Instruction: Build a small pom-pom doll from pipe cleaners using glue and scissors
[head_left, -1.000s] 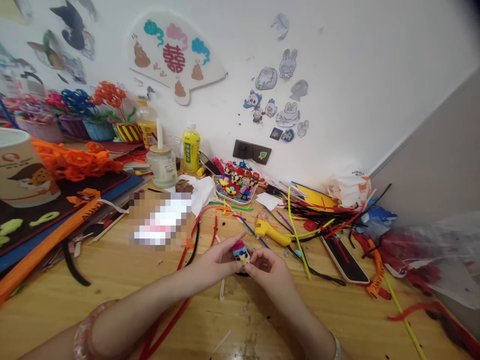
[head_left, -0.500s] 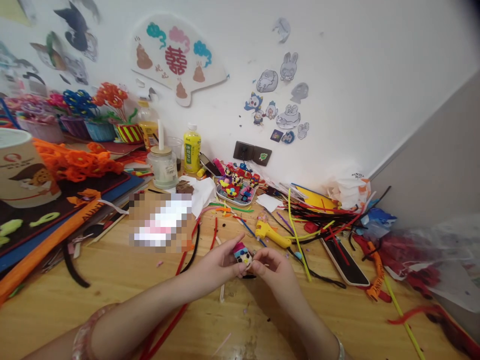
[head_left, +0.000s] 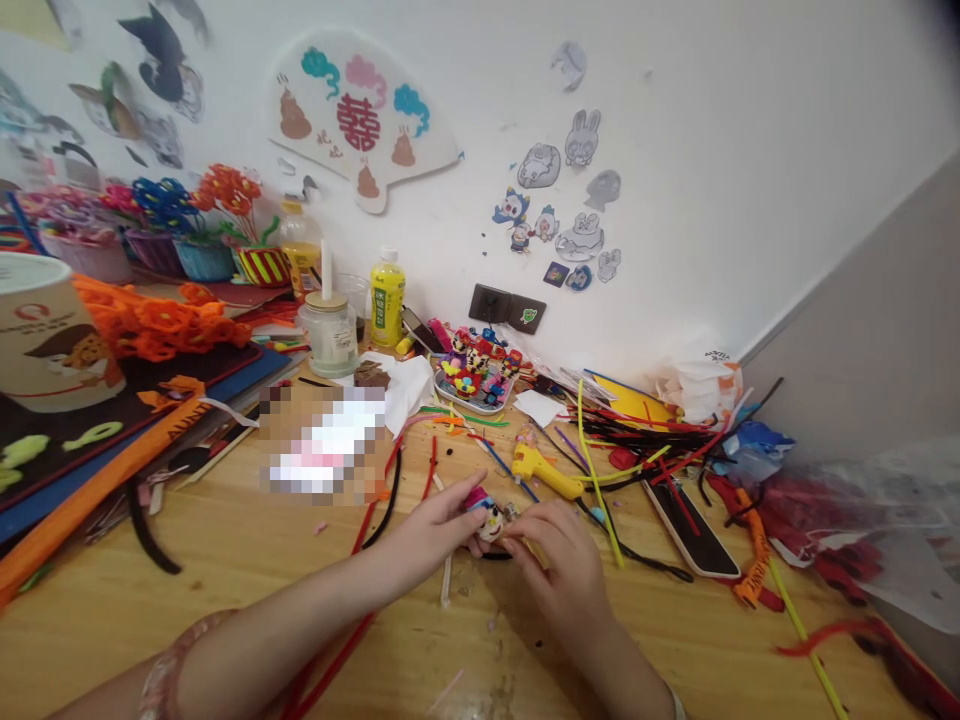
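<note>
A small doll head (head_left: pixel 491 524) with a white face, dark eyes and a blue and magenta top is held above the wooden table. My left hand (head_left: pixel 450 518) grips it from the left, its thumb across the front and index finger stretched along the top. From the right, my right hand (head_left: pixel 553 550) is closed with thumb and fingertips pinched at the lower right edge of the head. Whether a small piece sits in that pinch is hidden. Just beyond the hands lies a yellow glue gun (head_left: pixel 546 470).
Behind stands a metal tray (head_left: pixel 487 402) of small colourful figures. Pipe cleaners (head_left: pixel 630 415) are heaped at the right near a black, white-edged slab (head_left: pixel 694 530). A yellow bottle (head_left: pixel 387 298), a glass jar (head_left: pixel 330 338) and a paper cup (head_left: pixel 52 335) stand left.
My left thumb has moved up across the doll head's face, which is now tilted and partly covered. My right hand has turned, its back more visible and fingers pointing further left.
</note>
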